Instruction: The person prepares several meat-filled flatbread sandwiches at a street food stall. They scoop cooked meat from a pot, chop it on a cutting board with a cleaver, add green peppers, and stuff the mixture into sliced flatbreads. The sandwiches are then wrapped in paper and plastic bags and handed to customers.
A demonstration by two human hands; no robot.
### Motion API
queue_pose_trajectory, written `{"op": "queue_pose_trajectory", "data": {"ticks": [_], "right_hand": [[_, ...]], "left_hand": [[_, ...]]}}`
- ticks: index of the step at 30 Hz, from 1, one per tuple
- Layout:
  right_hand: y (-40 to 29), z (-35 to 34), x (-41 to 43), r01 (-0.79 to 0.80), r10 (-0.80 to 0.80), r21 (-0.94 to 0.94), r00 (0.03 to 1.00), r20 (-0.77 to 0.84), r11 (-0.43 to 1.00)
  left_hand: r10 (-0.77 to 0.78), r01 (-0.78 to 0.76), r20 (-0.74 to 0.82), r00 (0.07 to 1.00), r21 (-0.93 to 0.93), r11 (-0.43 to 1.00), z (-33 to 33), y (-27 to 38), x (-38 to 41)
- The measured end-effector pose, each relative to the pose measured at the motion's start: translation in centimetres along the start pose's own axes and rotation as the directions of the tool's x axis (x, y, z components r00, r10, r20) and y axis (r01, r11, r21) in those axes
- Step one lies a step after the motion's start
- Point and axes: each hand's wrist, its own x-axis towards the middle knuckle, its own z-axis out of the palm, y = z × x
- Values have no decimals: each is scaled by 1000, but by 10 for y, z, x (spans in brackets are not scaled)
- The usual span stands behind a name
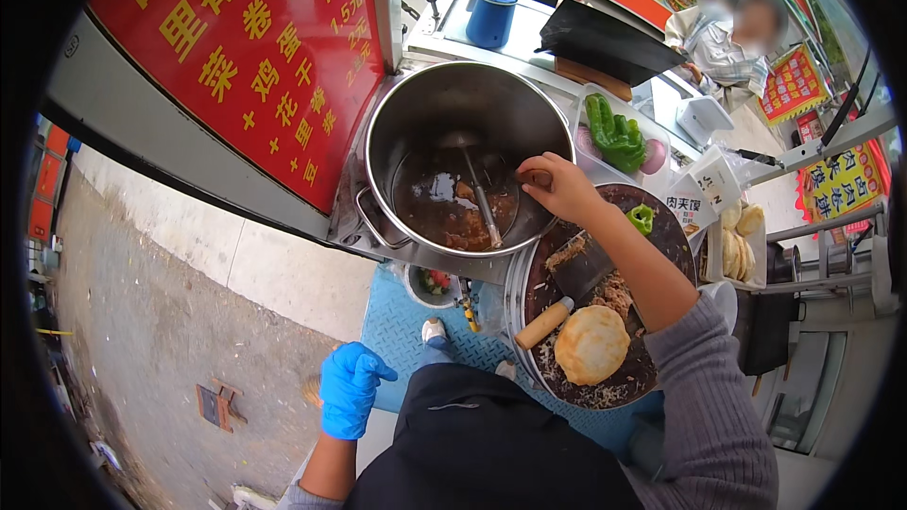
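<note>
My bare right hand (556,188) hangs over the right rim of a deep steel stockpot (436,95). Its thumb and fingers curl together around something brown, too small to make out. In the pot, a long-handled ladle (483,198) leans in dark broth (425,191) with pieces of meat. Below my right forearm is a round chopping board (659,227). A cleaver (582,273) with a wooden handle lies on it, beside chopped meat (613,294), a round flatbread (592,346) and a piece of green pepper (640,219). My left hand (348,389), in a blue glove, is curled low, away from the counter.
A clear tub (659,173) of green peppers and onions stands behind the board. Paper sleeves (691,202) and a basket of flatbreads (738,248) are on the right. A blue canister (491,18) stands at the back. People (730,49) stand beyond the counter. A bin (432,290) is below.
</note>
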Motion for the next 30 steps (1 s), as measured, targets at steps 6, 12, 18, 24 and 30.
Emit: {"op": "queue_pose_trajectory", "data": {"ticks": [6,12,18,24,30], "right_hand": [[-11,-9,-5,19,-18,-49,1000,11,999],[3,-12,-13,-110,149,275,981,-124,955],[-20,-85,-74,-193,450,618,844,-292,762],[-48,-174,-177,54,393,718,806,-442,694],[-81,-249,-271,110,307,637,805,-507,763]], "left_hand": [[-38,48,123,992,-82,995,16,0,15],[148,-181,324,934,74,981,35,26,29],[187,-365,593,783,196,910,79,90,24],[564,-754,619,546,70,654,179,128,3],[430,-761,632,645,476,441,243,123,-20]]}}
